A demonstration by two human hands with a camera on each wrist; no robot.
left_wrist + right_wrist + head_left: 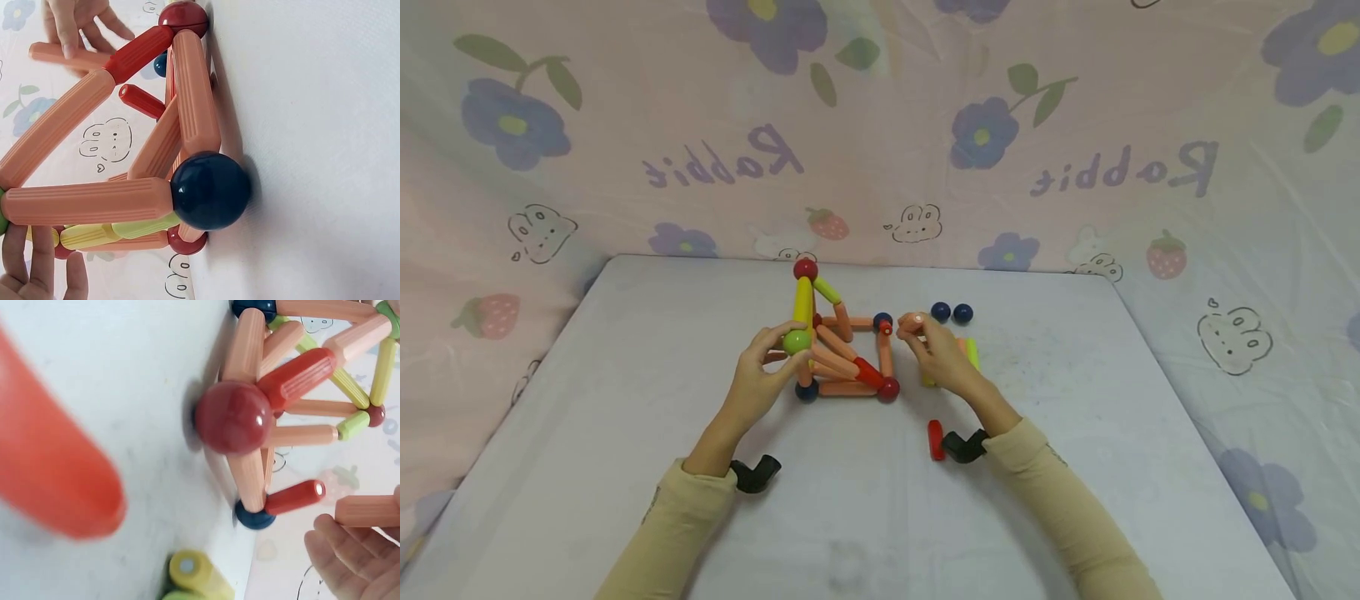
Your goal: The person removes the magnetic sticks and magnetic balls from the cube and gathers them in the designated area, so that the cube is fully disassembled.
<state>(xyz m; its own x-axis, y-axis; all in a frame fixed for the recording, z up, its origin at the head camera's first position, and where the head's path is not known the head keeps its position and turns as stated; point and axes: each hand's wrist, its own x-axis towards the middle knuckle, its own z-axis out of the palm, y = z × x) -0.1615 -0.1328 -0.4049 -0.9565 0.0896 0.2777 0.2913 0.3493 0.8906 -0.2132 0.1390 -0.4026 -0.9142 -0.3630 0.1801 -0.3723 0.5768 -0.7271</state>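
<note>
On the white table stands a frame of ribbed rods and balls, with a dark blue ball (211,190) and a red ball (234,417) at two lower corners. My left hand (758,375) pinches the green ball (797,342) at an upper corner, thumb and fingers on either side. Up behind it, a yellow rod (803,304) reaches a red ball (806,269). My right hand (946,358) holds a peach rod (367,510) between thumb and fingers. Its end points at the free tip of a short red rod (297,497), which rises from another blue ball (255,515); a gap shows between them.
Two loose dark blue balls (951,312) lie beyond my right hand. Yellow-green rods (973,354) lie partly hidden behind that hand. A curved red piece (935,440) rests nearer me, beside the black wrist device (965,447). A printed cloth hangs behind the table.
</note>
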